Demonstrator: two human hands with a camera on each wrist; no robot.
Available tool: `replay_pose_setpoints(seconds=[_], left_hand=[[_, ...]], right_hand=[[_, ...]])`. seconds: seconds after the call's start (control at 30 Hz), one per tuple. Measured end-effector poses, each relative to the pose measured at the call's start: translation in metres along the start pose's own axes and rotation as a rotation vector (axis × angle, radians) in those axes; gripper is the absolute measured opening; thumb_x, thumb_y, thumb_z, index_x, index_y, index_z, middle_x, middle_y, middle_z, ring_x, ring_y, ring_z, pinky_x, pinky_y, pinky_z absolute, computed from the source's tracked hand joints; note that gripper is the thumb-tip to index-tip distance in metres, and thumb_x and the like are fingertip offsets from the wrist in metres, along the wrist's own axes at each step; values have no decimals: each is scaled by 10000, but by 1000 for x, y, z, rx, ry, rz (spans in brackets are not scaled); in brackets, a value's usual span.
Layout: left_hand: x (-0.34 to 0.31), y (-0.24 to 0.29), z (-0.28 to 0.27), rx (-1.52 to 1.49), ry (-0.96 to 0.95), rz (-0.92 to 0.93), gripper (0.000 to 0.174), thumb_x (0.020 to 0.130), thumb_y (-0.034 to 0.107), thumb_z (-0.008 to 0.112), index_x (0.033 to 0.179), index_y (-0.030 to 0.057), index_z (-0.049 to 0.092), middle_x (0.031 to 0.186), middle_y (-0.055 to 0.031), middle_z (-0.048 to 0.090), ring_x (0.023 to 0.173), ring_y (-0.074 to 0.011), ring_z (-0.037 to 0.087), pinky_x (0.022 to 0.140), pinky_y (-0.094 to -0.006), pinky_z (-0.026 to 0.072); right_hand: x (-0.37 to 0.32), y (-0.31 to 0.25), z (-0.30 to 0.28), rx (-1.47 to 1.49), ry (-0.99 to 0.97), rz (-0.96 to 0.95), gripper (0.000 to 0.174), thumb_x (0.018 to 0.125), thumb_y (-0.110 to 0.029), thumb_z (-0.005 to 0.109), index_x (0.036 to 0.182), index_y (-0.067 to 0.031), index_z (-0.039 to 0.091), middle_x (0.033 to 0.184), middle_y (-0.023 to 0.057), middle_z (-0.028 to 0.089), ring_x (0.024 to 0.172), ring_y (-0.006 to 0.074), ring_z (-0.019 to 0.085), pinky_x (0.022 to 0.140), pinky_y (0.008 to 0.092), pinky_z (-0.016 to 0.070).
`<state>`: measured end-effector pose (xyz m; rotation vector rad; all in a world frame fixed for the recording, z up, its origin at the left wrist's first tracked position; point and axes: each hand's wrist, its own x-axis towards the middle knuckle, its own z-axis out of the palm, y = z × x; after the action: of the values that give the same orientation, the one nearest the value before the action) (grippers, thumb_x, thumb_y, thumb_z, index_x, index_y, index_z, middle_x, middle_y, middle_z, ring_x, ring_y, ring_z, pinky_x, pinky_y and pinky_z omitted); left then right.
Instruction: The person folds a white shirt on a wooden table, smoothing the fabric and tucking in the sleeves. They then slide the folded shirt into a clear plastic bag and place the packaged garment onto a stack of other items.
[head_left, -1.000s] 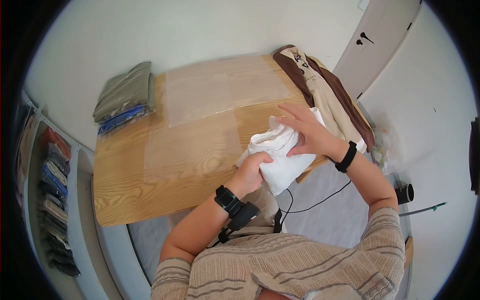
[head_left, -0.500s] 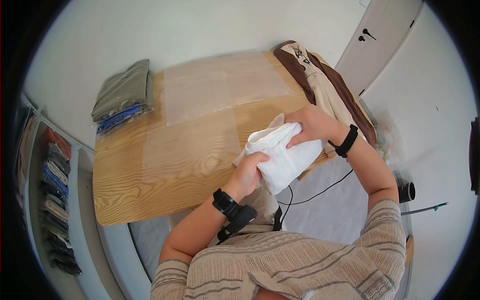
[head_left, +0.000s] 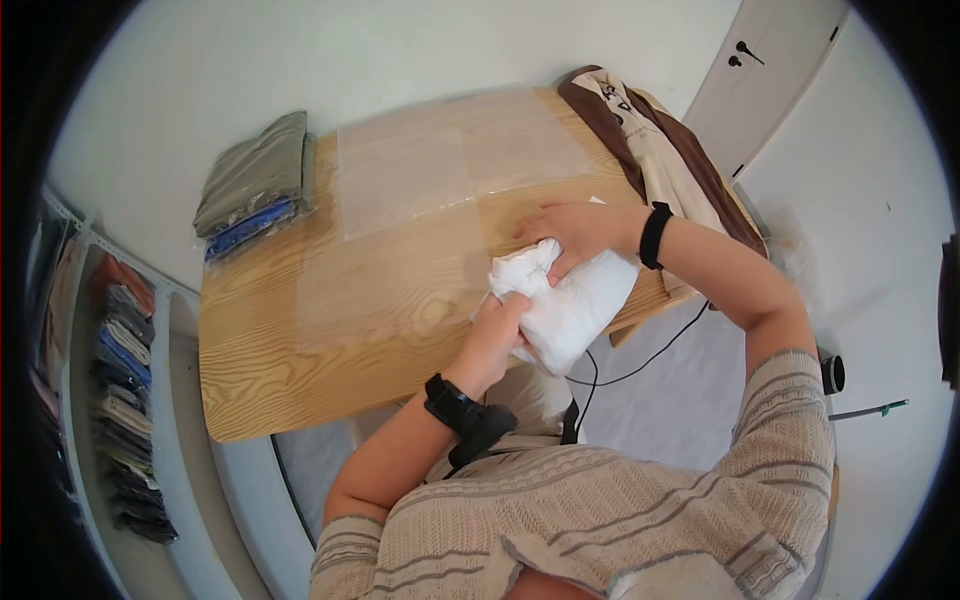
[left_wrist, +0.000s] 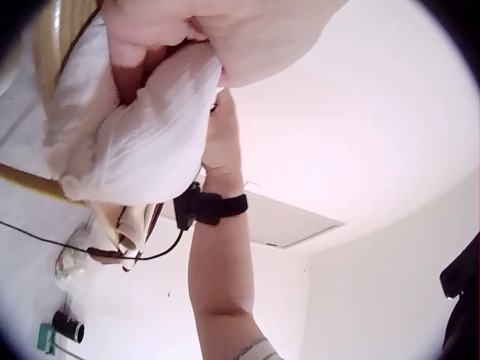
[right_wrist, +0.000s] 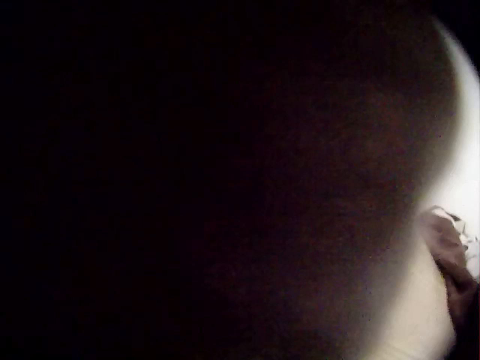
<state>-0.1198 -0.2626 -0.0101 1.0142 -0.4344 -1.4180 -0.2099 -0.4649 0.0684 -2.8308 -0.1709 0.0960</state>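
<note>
A bundled white garment (head_left: 590, 305) is held over the table's front edge in the head view. My left hand (head_left: 495, 335) grips its left end, thumb on top. In the left wrist view the fabric (left_wrist: 150, 142) hangs in folds from my left hand (left_wrist: 247, 34). My right hand (head_left: 590, 232) lies across the garment's far side, its thumb pressed against the near face and its fingers reaching left along the upper edge. Part of that hand (left_wrist: 223, 142) shows behind the cloth in the left wrist view. The right wrist view is mostly dark.
Clear plastic bags (head_left: 400, 180) lie flat on the wooden table (head_left: 260, 385). Bagged folded clothes (head_left: 255, 175) are stacked at the back left. A brown and cream garment (head_left: 650, 150) lies along the right edge. Shelves of clothes (head_left: 125, 400) stand left; a black cable (head_left: 650, 368) hangs below.
My right hand has shifted left over the garment's top, its fingers now reaching further across. The garment's upper edge looks more bunched. My left hand keeps its grip.
</note>
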Motion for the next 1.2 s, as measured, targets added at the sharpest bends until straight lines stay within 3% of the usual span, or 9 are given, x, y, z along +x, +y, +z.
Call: replay_pose_setpoints(seconds=[0.03, 0.2, 0.27, 0.4, 0.47, 0.7, 0.97, 1.03, 1.2], left_hand=[[-2, 6, -5, 73, -14, -1, 403, 888, 173, 519, 1251, 7, 459, 1139, -114, 571, 1016, -212, 593, 833, -360, 509], [-32, 31, -28, 568, 121, 62, 429, 881, 247, 616, 1212, 8, 481, 1056, -93, 582, 901, -169, 602, 722, -296, 505], [-40, 17, -49, 819, 192, 265, 461, 854, 259, 680, 1190, 9, 487, 1044, -85, 563, 916, -151, 570, 754, -284, 469], [-71, 15, -52, 781, 125, 345, 583, 834, 215, 706, 1296, 13, 412, 1199, -128, 513, 1105, -202, 516, 925, -325, 424], [-73, 6, -57, 528, 26, 432, 868, 747, 303, 787, 1399, 24, 287, 1351, -187, 409, 1281, -280, 392, 1065, -406, 321], [-89, 14, -36, 23, -381, 644, 1142, 634, 345, 877, 1459, 27, 154, 1446, -159, 312, 1350, -262, 307, 1097, -401, 272], [-100, 28, -61, 248, -67, 472, 648, 656, 130, 807, 1209, -6, 499, 1134, -85, 589, 1055, -191, 559, 933, -333, 438], [-98, 27, -68, 329, -15, 529, 632, 660, 124, 805, 1202, -7, 507, 1119, -85, 594, 1048, -188, 560, 928, -327, 441], [-95, 34, -57, 429, 105, 617, 620, 672, 109, 800, 1207, -3, 508, 1126, -87, 591, 1038, -183, 561, 916, -318, 447]], right_hand=[[2, -1, 3, 199, -179, 277, 466, 659, -334, 809, 967, -16, 664, 1131, 158, 617, 1035, 327, 575, 892, 381, 448], [-12, -18, 17, 405, -113, 388, 516, 719, -383, 767, 1057, -13, 643, 1034, 173, 661, 948, 279, 624, 827, 365, 476], [-29, -26, 25, 408, -149, 447, 521, 744, -406, 745, 1071, -15, 641, 983, 172, 678, 897, 278, 646, 788, 362, 492], [-60, -79, 25, 572, 104, 557, 475, 767, -340, 737, 1090, -7, 635, 918, 150, 689, 830, 213, 651, 763, 329, 499], [-77, -97, 37, 606, 362, 588, 424, 789, -242, 727, 1114, 6, 614, 964, 111, 689, 857, 157, 639, 765, 308, 498], [-58, -160, 109, 1159, 1250, 643, 405, 791, -107, 688, 1139, 51, 555, 1059, 98, 650, 976, 170, 607, 857, 306, 473], [-21, -177, 137, 840, 1119, 485, 683, 713, -139, 770, 1293, 18, 447, 1271, 125, 527, 1189, 250, 494, 997, 358, 383], [-29, -177, 137, 1118, 838, 157, 745, 697, -157, 791, 1323, 12, 424, 1319, 123, 493, 1214, 267, 472, 1020, 361, 361], [-27, -187, 137, 942, 729, 267, 738, 715, -175, 785, 1326, 14, 418, 1293, 125, 517, 1189, 260, 489, 1010, 361, 375]])
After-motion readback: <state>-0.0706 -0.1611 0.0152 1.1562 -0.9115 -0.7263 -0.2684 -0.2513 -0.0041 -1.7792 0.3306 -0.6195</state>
